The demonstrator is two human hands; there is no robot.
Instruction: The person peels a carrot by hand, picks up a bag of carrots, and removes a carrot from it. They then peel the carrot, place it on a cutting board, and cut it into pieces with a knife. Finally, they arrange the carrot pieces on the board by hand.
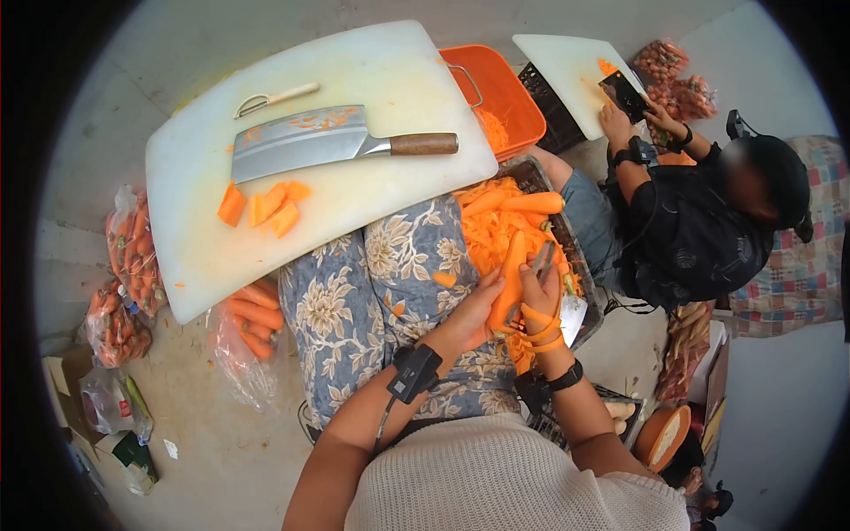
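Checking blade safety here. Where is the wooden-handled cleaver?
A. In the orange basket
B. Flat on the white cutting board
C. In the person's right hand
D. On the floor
B: the cleaver lies flat on the white cutting board, untouched, while the left hand grips a carrot and the right hand a peeler.

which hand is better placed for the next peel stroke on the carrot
Right, probably: the right hand holds the peeler against the carrot, with peel strips draped over it. The left hand is occupied gripping the carrot from the side.
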